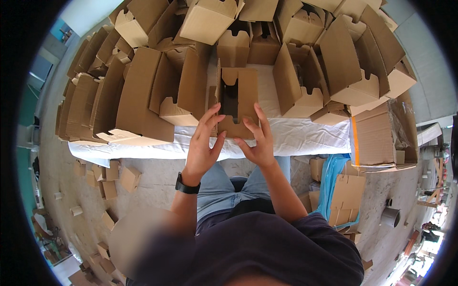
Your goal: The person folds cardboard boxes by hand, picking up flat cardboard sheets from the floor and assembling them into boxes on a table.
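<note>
On the white-covered counter (305, 131): open cardboard box (248, 93)
Left hand (202, 148): fingers spread, at its left side
Right hand (262, 148): spread likewise, at its right side

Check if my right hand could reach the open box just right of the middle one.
Probably yes: your right hand is close to that open box, with only white cloth visible between them.
</note>
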Available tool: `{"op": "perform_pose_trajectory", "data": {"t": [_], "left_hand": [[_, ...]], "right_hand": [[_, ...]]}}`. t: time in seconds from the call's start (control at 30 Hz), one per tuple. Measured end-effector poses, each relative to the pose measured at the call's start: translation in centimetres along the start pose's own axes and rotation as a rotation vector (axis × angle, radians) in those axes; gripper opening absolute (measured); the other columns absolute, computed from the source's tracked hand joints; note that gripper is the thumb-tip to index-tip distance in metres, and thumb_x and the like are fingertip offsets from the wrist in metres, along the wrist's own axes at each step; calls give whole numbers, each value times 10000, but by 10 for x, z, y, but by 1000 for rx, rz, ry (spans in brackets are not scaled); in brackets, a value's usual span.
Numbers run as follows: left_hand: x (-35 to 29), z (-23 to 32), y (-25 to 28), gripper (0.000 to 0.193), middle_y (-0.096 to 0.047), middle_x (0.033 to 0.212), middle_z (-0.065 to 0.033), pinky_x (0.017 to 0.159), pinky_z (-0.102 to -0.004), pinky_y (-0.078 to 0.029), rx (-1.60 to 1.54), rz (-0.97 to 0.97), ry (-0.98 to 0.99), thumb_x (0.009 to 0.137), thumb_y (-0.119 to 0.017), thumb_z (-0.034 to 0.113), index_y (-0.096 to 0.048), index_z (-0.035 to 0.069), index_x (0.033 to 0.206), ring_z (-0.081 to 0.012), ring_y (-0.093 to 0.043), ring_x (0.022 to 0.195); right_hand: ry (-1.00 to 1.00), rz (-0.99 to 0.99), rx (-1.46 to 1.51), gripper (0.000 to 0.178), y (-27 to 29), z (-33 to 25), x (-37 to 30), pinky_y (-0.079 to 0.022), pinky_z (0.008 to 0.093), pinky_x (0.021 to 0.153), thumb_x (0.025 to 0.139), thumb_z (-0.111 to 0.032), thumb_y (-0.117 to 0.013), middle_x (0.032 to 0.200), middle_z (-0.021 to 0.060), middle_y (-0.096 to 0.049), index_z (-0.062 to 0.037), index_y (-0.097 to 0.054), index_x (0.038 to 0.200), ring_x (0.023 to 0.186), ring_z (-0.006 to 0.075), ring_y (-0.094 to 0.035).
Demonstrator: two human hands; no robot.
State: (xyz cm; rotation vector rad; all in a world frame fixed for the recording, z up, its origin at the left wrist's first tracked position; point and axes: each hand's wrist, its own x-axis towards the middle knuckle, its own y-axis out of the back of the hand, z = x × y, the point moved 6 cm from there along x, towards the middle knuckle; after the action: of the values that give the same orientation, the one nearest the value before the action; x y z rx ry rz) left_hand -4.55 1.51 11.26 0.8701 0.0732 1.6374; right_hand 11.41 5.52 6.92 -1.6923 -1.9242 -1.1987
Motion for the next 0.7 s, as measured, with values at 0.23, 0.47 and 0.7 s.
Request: {"op": "perform_pose_trajectory", "data": {"t": [0.23,0.47,0.7], "left_hand": [[-2,0,-3,413,-449,1439,-172,1035,-405,-442,22,7,1,855,-621,-55,-525,18,1250,-358,-458,1327],[1,2,-3,406,-472,1421,-172,1033,-401,-445,45,9,-5,851,-618,-61,-532,16,1240,-355,-473,1315],[1,8,-8,385,-503,1398,-169,1025,-394,-445,57,83,54,846,-591,-82,-552,8,1219,-349,-497,1295]], "right_hand": [[5,9,-20,525,-2,3,-1,-457,454,1009,703,-191,-844,1432,242,-437,-51,-576,1132,1297,431,-467],[8,0,-70,491,0,1,4,-428,478,1028,698,-258,-843,1345,155,-554,-48,-596,1065,1275,376,-507],[153,-45,-374,377,2,-21,3,-236,585,1113,753,-243,-789,1247,26,-622,-111,-654,1080,1229,209,-564]]}}
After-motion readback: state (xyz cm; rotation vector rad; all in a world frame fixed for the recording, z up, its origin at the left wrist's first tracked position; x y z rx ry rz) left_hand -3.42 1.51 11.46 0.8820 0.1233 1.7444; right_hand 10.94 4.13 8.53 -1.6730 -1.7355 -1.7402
